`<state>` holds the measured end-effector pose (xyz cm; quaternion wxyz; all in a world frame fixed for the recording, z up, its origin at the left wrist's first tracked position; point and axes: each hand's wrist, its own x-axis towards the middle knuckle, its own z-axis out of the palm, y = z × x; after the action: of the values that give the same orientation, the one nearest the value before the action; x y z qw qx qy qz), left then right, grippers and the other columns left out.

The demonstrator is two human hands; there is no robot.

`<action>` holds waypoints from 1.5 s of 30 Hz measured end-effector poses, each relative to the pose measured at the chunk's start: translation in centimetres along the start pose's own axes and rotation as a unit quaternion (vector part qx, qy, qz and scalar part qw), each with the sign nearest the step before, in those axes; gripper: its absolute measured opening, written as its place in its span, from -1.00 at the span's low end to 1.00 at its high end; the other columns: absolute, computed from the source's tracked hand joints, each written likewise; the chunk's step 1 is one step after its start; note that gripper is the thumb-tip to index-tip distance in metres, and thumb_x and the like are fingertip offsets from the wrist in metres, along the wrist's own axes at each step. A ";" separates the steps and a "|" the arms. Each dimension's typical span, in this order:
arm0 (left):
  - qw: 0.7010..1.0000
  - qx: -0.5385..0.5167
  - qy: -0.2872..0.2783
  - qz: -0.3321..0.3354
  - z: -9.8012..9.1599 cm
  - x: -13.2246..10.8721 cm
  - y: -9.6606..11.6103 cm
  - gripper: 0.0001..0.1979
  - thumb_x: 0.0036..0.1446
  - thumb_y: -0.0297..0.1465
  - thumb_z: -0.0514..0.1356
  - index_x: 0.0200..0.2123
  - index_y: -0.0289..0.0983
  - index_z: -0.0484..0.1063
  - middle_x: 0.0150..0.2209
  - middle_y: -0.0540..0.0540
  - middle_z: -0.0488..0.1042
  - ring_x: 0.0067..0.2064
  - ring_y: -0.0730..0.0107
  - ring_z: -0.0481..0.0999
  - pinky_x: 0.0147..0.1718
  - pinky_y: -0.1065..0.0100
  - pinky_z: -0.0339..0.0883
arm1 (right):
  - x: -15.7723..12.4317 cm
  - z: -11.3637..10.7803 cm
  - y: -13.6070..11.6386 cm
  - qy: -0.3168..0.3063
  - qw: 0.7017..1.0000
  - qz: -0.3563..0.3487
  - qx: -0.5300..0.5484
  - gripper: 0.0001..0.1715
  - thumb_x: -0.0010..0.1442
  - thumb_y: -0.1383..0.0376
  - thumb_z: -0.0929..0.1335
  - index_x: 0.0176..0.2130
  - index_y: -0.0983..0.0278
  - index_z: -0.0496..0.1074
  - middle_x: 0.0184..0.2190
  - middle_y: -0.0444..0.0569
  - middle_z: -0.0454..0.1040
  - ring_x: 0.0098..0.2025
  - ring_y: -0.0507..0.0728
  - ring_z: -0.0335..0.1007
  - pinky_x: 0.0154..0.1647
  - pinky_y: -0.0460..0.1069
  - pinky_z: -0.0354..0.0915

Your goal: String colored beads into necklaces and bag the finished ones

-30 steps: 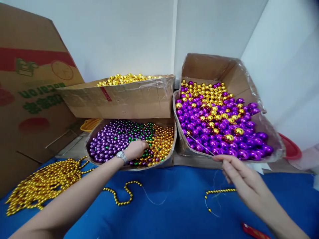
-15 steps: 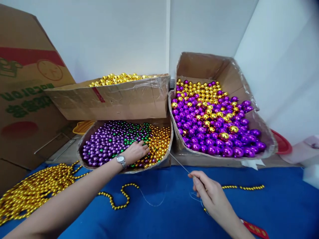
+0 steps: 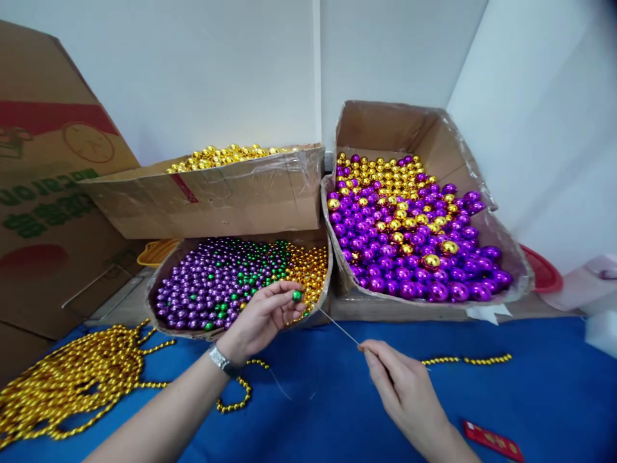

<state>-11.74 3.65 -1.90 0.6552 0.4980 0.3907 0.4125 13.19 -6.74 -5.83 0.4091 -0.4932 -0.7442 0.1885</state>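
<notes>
My left hand (image 3: 263,316) pinches a small green bead (image 3: 297,296) between thumb and fingertips, just above the front rim of a low cardboard box (image 3: 173,328) holding purple, green and gold beads. My right hand (image 3: 405,389) pinches the rear end of a thin needle (image 3: 337,325) over the blue cloth (image 3: 337,411). The needle's tip points up-left and ends close to the green bead. A thread runs from it to a short strand of gold beads (image 3: 465,360) lying on the cloth to the right.
A pile of strung gold beads (image 3: 72,379) lies at the left. A box of gold beads (image 3: 216,193) sits behind the low box, and a box of larger purple and gold balls (image 3: 506,254) at the right. A big carton (image 3: 48,193) stands far left. A red packet (image 3: 491,440) lies near right.
My left hand lifted out of the mixed-bead box with a green bead. My right hand brought the needle from over the right box down and left toward the bead.
</notes>
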 end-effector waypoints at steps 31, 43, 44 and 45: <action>0.998 -0.040 0.048 0.029 6.8 -0.7 -0.6 -0.75 0.00 -0.45 0.31 -0.20 -0.30 0.43 -0.32 -0.08 0.46 -0.32 0.44 0.47 -0.33 0.43 0.41 | -1.0 -0.1 1.8 0.053 0.988 -0.035 -0.142 -0.73 0.30 0.37 0.16 -0.15 0.25 0.40 -0.41 -0.02 0.50 -0.37 0.10 0.50 -0.29 -0.07 0.36; 0.866 0.429 -0.089 0.242 14.3 10.8 5.2 -0.75 0.23 -0.32 0.04 -0.13 -0.34 0.35 -0.27 -0.14 0.49 -0.28 0.38 0.48 -0.30 0.38 0.38 | -1.9 -2.2 2.9 0.127 0.989 0.065 0.028 -0.77 0.33 0.23 0.15 -0.22 0.19 0.34 -0.49 -0.15 0.46 -0.48 0.00 0.43 -0.43 -0.19 0.29; 0.839 0.473 -0.096 0.252 15.2 12.6 5.4 -0.77 0.21 -0.35 0.06 -0.13 -0.35 0.37 -0.24 -0.15 0.49 -0.24 0.36 0.48 -0.23 0.36 0.37 | -2.0 -2.4 3.0 0.130 0.989 0.064 0.026 -0.77 0.33 0.23 0.15 -0.22 0.20 0.34 -0.47 -0.13 0.46 -0.46 0.02 0.44 -0.42 -0.18 0.30; 0.822 0.499 -0.099 0.256 16.2 14.4 5.4 -0.79 0.18 -0.38 0.10 -0.15 -0.36 0.39 -0.23 -0.17 0.49 -0.21 0.31 0.48 -0.18 0.31 0.35 | -2.0 -2.5 3.1 0.131 0.989 0.060 0.022 -0.78 0.33 0.24 0.16 -0.23 0.20 0.35 -0.46 -0.12 0.46 -0.44 0.03 0.44 -0.40 -0.17 0.31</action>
<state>7.47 12.58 5.08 0.2233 0.8771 0.3346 0.2623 17.30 -7.49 -7.29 0.5017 -0.5484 -0.6488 0.1633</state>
